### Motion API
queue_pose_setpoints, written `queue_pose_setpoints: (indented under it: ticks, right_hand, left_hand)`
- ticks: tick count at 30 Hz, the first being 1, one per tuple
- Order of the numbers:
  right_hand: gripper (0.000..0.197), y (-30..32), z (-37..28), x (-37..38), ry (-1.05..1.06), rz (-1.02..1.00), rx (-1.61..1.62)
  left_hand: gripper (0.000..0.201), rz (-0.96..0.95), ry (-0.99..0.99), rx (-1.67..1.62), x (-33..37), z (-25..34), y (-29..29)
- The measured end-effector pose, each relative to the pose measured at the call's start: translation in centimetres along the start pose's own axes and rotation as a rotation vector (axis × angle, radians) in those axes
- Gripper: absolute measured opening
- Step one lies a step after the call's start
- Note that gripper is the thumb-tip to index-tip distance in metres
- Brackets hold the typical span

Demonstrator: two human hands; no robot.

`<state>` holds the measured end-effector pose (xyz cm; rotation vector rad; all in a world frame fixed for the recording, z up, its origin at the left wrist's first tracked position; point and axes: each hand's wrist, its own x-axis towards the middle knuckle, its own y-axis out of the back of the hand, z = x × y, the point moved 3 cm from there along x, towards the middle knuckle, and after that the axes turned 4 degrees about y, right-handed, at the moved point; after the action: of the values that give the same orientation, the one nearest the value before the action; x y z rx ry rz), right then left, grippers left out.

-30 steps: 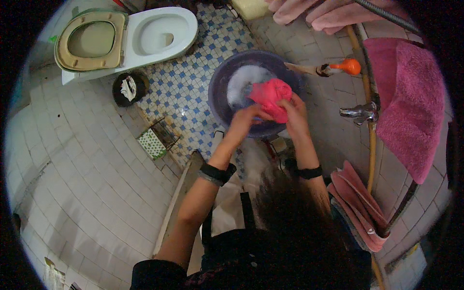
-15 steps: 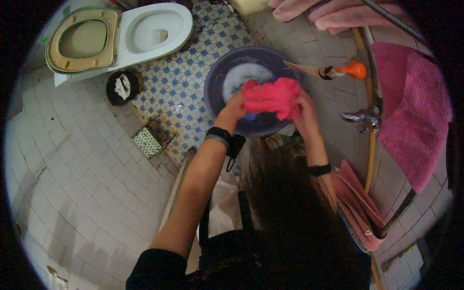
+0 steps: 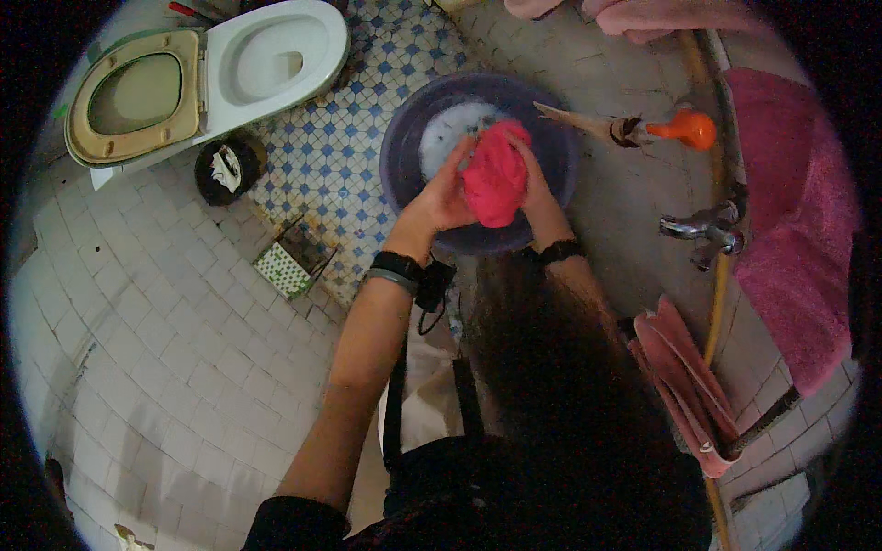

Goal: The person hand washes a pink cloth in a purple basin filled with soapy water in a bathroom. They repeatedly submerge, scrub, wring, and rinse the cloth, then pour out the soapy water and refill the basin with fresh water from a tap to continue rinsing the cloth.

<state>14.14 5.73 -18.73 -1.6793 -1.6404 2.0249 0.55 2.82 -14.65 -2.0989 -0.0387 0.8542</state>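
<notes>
A bright pink cloth [image 3: 496, 182], bunched into a lump, is squeezed between my two hands above a round purple basin [image 3: 401, 151]. My left hand [image 3: 446, 197] closes on its left side, and my right hand [image 3: 537, 179] wraps round its right side. White suds [image 3: 448, 133] float on the water in the basin, mostly on its left. What kind of item the cloth is, I cannot make out. Both wrists wear dark bands.
A white toilet [image 3: 276, 60] with its seat raised stands at the far left, beside a small black bin [image 3: 230, 170]. On the right are a metal tap [image 3: 703, 228], an orange-topped object [image 3: 687, 130] and hanging pink towels [image 3: 795, 230]. Blue-and-white tiles [image 3: 322, 174] cover the floor.
My hands have come closer together, and the pink cloth, which was stretched out sideways, is now gathered into a compact bundle. The view has shifted slightly.
</notes>
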Motion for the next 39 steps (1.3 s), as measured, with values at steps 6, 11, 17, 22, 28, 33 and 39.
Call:
queue_pose_setpoints:
  ticks: [6,11,17,22,28,33,39]
  right_hand:
    - [0.040,-0.1,-0.5,2.7,-0.013,0.192,-0.457]
    - [0.041,0.0,-0.9,4.6,0.208,0.167,-0.574]
    - [0.039,3.9,-0.5,8.0,0.120,0.473,-0.771]
    - [0.034,9.3,2.3,10.3,0.129,0.482,-0.510]
    - [0.030,16.8,3.1,12.4,-0.045,0.470,-0.363]
    - [0.032,18.9,3.5,13.7,-0.023,0.591,-0.462]
    - [0.054,13.0,1.1,12.9,0.033,0.677,-0.834]
  left_hand:
    - [0.066,0.245,-0.055,1.039,-0.1,0.7,-0.8]
    - [0.053,0.370,-0.136,1.504,3.0,2.9,0.7]
    - [0.043,0.682,-0.107,2.170,5.7,4.1,2.0]
    - [0.035,0.928,-0.062,2.192,5.1,3.3,1.7]
    - [0.028,0.996,-0.187,2.486,5.0,2.0,2.3]
    - [0.026,0.818,-0.337,2.691,4.4,1.7,3.3]
    - [0.051,0.808,-0.418,2.217,3.5,3.6,5.6]
